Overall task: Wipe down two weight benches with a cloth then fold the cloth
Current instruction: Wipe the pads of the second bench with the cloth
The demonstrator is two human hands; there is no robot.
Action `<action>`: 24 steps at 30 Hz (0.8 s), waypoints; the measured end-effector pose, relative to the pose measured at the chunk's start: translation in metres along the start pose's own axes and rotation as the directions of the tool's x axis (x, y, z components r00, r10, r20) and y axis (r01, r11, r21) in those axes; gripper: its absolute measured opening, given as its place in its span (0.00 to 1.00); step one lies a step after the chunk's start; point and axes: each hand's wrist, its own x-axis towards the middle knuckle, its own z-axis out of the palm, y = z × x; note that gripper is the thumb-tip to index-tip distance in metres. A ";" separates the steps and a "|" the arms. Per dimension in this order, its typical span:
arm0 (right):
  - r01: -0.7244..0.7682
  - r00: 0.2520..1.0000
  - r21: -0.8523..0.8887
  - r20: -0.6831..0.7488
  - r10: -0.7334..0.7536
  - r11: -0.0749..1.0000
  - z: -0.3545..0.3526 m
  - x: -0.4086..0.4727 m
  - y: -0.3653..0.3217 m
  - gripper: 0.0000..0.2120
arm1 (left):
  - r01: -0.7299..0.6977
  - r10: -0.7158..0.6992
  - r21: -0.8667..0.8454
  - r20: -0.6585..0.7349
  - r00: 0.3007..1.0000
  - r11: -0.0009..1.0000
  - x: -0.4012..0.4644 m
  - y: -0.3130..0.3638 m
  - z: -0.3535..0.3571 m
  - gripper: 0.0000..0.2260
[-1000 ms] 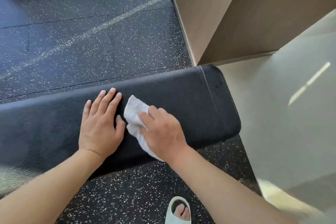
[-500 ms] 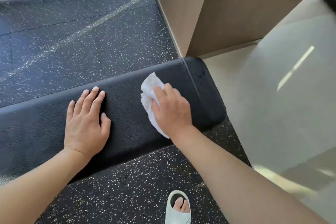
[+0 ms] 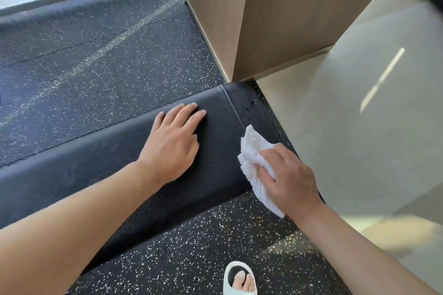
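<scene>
— Pressing flat on the bench, the left hand is seen palm down, fingers straight and close together, near the far long edge of the pad. How is the right hand placed?

— The right hand is laid at the right end of the bench, at its near corner. The cloth is held under curled fingers, bunched against the pad.

— What room is left around that end?

— Little. The far right corner of the bench is set just beside a wooden pillar, and pale tile floor begins right past the end. Speckled rubber floor lies open along both long edges. A white slipper is seen on it near the bottom.

— And the cloth itself?

— White and crumpled; one corner is pushed up past the fingertips, and a tail is draped over the near edge.
</scene>
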 end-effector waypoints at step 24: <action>-0.057 0.996 0.138 -0.057 0.065 0.989 0.027 0.125 -0.013 0.05 | 0.112 -0.114 -0.022 -0.193 0.974 0.993 0.028 0.016 0.032 0.26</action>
